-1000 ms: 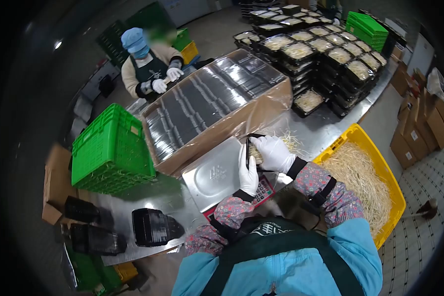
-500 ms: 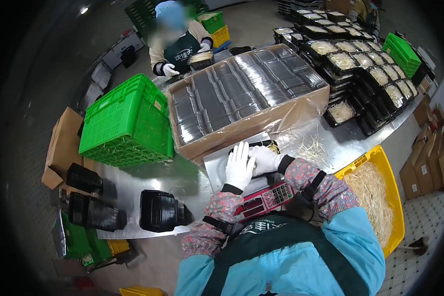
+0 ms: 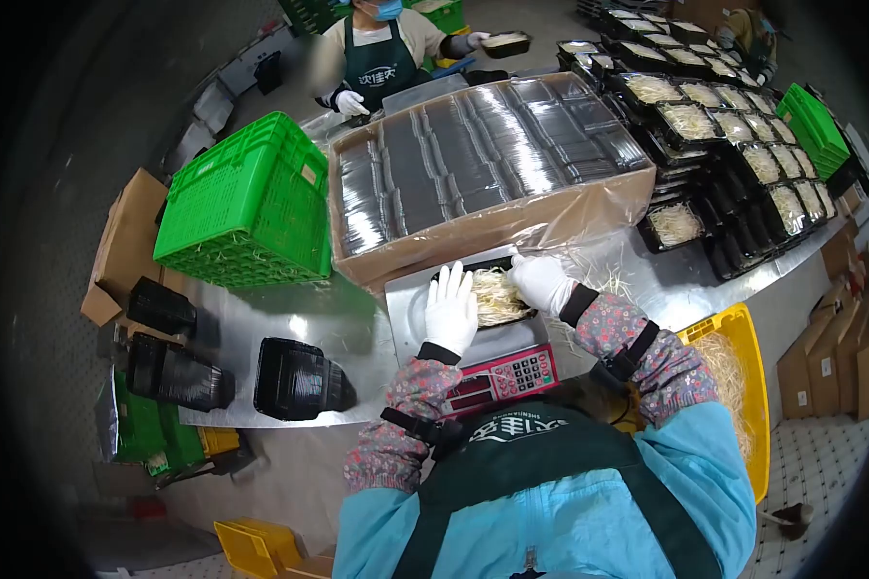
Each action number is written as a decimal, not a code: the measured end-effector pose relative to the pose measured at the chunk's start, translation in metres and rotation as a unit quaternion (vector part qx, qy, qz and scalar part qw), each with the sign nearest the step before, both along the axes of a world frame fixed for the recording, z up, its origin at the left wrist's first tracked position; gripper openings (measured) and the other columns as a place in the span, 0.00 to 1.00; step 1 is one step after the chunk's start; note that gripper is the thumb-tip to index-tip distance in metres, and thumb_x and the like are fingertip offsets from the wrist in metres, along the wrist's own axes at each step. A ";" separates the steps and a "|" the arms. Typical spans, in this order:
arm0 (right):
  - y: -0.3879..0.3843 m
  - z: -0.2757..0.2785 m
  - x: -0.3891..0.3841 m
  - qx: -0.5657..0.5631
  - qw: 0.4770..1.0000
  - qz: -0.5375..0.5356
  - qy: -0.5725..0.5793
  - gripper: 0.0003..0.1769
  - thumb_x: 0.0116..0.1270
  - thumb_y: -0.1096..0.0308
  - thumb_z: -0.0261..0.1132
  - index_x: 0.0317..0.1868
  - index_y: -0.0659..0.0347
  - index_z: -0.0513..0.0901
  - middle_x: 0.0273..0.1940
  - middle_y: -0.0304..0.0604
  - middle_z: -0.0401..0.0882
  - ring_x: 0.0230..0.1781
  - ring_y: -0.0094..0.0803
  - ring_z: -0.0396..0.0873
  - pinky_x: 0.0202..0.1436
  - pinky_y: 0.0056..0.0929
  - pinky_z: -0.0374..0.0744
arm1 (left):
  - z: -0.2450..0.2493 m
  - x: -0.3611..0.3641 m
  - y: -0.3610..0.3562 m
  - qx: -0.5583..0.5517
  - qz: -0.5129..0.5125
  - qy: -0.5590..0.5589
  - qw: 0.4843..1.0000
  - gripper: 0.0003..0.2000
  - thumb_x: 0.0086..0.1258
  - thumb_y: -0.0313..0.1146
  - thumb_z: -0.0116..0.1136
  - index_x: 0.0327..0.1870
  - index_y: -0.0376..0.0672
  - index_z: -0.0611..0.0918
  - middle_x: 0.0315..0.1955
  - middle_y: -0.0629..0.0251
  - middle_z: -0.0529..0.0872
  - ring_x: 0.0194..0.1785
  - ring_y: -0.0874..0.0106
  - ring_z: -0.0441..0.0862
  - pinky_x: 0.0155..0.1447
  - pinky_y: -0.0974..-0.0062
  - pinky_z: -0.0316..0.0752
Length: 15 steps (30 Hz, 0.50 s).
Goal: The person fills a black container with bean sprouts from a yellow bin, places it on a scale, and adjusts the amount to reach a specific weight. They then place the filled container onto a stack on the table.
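A black plastic tray of pale bean sprouts point(image 3: 497, 297) sits on the metal plate of a scale point(image 3: 407, 328) with a red keypad panel point(image 3: 500, 380). My left hand point(image 3: 451, 311), in a white glove, lies along the tray's left edge with its fingers stretched out and slightly apart. At the tray's upper right corner is my right hand point(image 3: 543, 285), also gloved, with its fingers curled in. Whether those fingertips grip the rim or some sprouts is hidden.
Beyond the scale stands a carton of stacked black trays point(image 3: 492, 217). A green crate point(image 3: 246, 207) and stacked black trays point(image 3: 299, 378) are leftward. Filled trays point(image 3: 690, 121) fill the back right. A yellow crate of sprouts point(image 3: 758, 386) is at right. A co-worker point(image 3: 381, 58) stands opposite.
My hands have moved apart, the right one to the tray's right corner, uncovering the sprouts. The co-worker's tray has moved rightward at arm's length. My view has shifted slightly.
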State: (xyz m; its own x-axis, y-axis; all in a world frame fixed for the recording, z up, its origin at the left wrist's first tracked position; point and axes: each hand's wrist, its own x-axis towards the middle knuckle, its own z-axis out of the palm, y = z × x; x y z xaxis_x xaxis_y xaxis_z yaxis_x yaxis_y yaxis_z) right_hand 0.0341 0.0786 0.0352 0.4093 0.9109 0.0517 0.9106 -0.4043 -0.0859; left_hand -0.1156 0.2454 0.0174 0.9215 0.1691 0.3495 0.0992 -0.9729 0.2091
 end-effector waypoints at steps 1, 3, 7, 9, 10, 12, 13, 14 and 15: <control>0.002 -0.001 0.002 0.009 1.000 -0.014 0.006 0.11 0.55 0.69 0.67 0.40 0.61 0.84 0.34 0.52 0.84 0.37 0.50 0.85 0.38 0.45 0.83 | -0.001 0.000 0.000 0.001 0.001 0.000 1.000 0.21 0.73 0.36 0.51 0.65 0.40 0.76 0.70 0.53 0.71 0.74 0.52 0.65 0.76 0.53 0.58; -0.006 0.006 0.005 0.054 0.998 0.013 0.040 0.09 0.56 0.68 0.67 0.37 0.61 0.85 0.33 0.53 0.84 0.37 0.50 0.85 0.39 0.46 0.83 | -0.002 0.000 0.001 0.002 0.005 -0.001 1.000 0.21 0.74 0.36 0.50 0.66 0.40 0.76 0.70 0.53 0.71 0.74 0.52 0.65 0.76 0.53 0.58; -0.024 0.033 0.012 0.097 0.991 0.030 0.085 0.09 0.57 0.64 0.68 0.33 0.61 0.85 0.32 0.51 0.83 0.37 0.50 0.85 0.42 0.47 0.82 | 0.003 -0.004 0.001 -0.013 -0.008 -0.012 1.000 0.22 0.74 0.35 0.50 0.67 0.39 0.75 0.70 0.53 0.71 0.74 0.52 0.65 0.76 0.54 0.58; -0.038 0.044 0.022 0.122 0.989 0.013 0.085 0.08 0.57 0.64 0.68 0.32 0.60 0.85 0.32 0.51 0.83 0.38 0.51 0.83 0.44 0.46 0.81 | 0.004 -0.006 0.001 -0.033 -0.012 -0.013 0.999 0.22 0.74 0.34 0.50 0.67 0.39 0.74 0.70 0.52 0.71 0.73 0.52 0.65 0.76 0.54 0.58; -0.046 0.047 0.030 0.125 0.989 0.011 0.082 0.08 0.57 0.64 0.68 0.32 0.60 0.85 0.32 0.51 0.83 0.37 0.51 0.83 0.44 0.46 0.81 | 0.004 -0.006 0.003 -0.046 -0.017 -0.016 0.999 0.22 0.74 0.33 0.50 0.67 0.38 0.74 0.70 0.52 0.71 0.73 0.51 0.65 0.76 0.54 0.58; -0.065 0.056 0.043 0.139 0.986 0.005 0.091 0.09 0.56 0.63 0.70 0.30 0.60 0.85 0.32 0.51 0.82 0.37 0.51 0.83 0.43 0.45 0.81 | 0.004 -0.006 0.006 -0.115 -0.030 -0.034 0.992 0.21 0.74 0.31 0.49 0.67 0.37 0.74 0.70 0.51 0.72 0.73 0.52 0.65 0.77 0.55 0.57; -0.076 0.062 0.047 0.151 0.983 0.001 0.102 0.10 0.56 0.62 0.71 0.30 0.60 0.85 0.32 0.52 0.82 0.37 0.51 0.83 0.43 0.45 0.80 | 0.004 -0.007 0.008 -0.171 -0.038 -0.047 0.983 0.21 0.75 0.30 0.49 0.67 0.36 0.74 0.69 0.51 0.72 0.73 0.52 0.66 0.77 0.56 0.57; -0.087 0.065 0.052 0.145 0.984 -0.018 0.104 0.12 0.55 0.61 0.72 0.29 0.61 0.85 0.31 0.52 0.82 0.36 0.51 0.83 0.42 0.45 0.80 | 0.005 -0.009 0.012 -0.227 -0.044 -0.061 0.971 0.21 0.75 0.29 0.48 0.67 0.35 0.74 0.69 0.50 0.72 0.73 0.52 0.66 0.77 0.57 0.57; -0.098 0.062 0.058 0.168 0.978 -0.019 0.123 0.12 0.53 0.63 0.74 0.28 0.64 0.83 0.30 0.53 0.80 0.34 0.52 0.81 0.39 0.44 0.78 | 0.010 -0.011 0.016 -0.269 -0.041 -0.070 0.960 0.21 0.76 0.28 0.47 0.68 0.35 0.73 0.69 0.50 0.72 0.74 0.53 0.67 0.77 0.60 0.57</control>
